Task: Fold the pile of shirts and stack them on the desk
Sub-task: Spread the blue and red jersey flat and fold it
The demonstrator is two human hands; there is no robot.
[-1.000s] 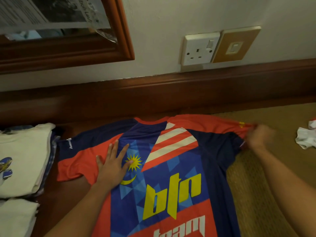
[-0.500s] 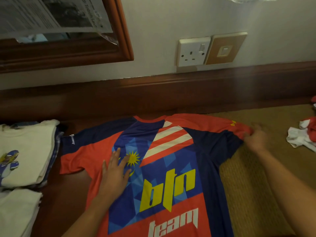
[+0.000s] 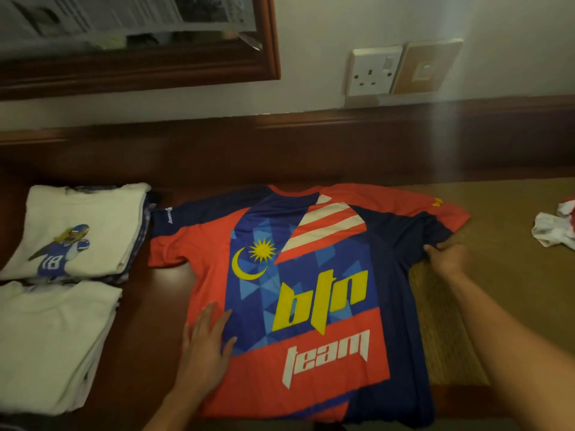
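A red and navy jersey (image 3: 311,290) with yellow "btn" and white "team" lettering lies spread face up on the dark wooden desk (image 3: 149,321). My left hand (image 3: 207,346) presses flat on its lower left side, fingers straight. My right hand (image 3: 448,258) grips the navy fabric under the right sleeve, at the jersey's right edge. Two stacks of folded shirts sit at the left: one topped by a white shirt with a blue cartoon figure (image 3: 77,234), and a plain white stack (image 3: 53,343) in front of it.
A woven tan mat (image 3: 513,275) covers the desk's right part, under the jersey's right side. A crumpled white and red garment (image 3: 553,228) lies at the right edge. Behind the desk are a wooden wall ledge, a framed mirror (image 3: 140,66) and a wall socket (image 3: 375,71).
My left hand slid down the jersey from beside the crescent to its lower left. My right hand moved from the sleeve tip down to the fabric under the sleeve. The view shifted, showing more of the jersey.
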